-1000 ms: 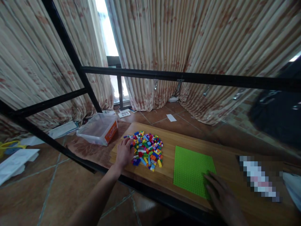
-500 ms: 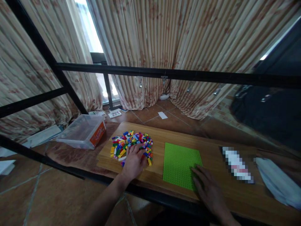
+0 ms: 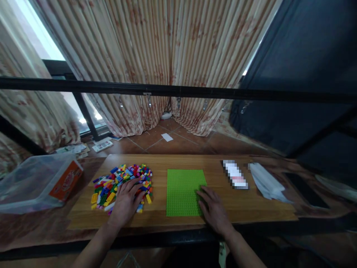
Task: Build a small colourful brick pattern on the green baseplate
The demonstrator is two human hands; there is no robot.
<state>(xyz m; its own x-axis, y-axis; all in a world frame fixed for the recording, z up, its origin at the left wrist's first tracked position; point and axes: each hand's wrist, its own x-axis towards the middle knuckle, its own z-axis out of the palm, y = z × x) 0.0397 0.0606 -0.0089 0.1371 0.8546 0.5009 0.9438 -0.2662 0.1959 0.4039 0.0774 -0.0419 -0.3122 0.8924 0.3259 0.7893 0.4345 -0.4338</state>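
Note:
A heap of small multicoloured toy building bricks (image 3: 104, 188) lies on the left part of a wooden board (image 3: 158, 193). Over the heap's near side rests my left hand (image 3: 125, 203), fingers apart and bent down among the bricks; its fingertips partly hide the bricks beneath, and I see none clearly gripped. To the right of the heap, a green studded baseplate (image 3: 184, 193) lies flat. My right hand (image 3: 214, 210) touches the plate's right edge, with its fingers spread and nothing held in them.
A clear plastic tub (image 3: 33, 182) with an orange label stands at the left. Right of the plate are a blurred-out phone-like object (image 3: 234, 174), a white plastic bag (image 3: 267, 182) and a dark flat object (image 3: 306, 190). A black metal rail (image 3: 178, 90) crosses in front of the curtains.
The view has turned right, so everything appears further left. My left hand has gone from the heap's left edge to over its near middle. My right hand stays at the plate's right edge.

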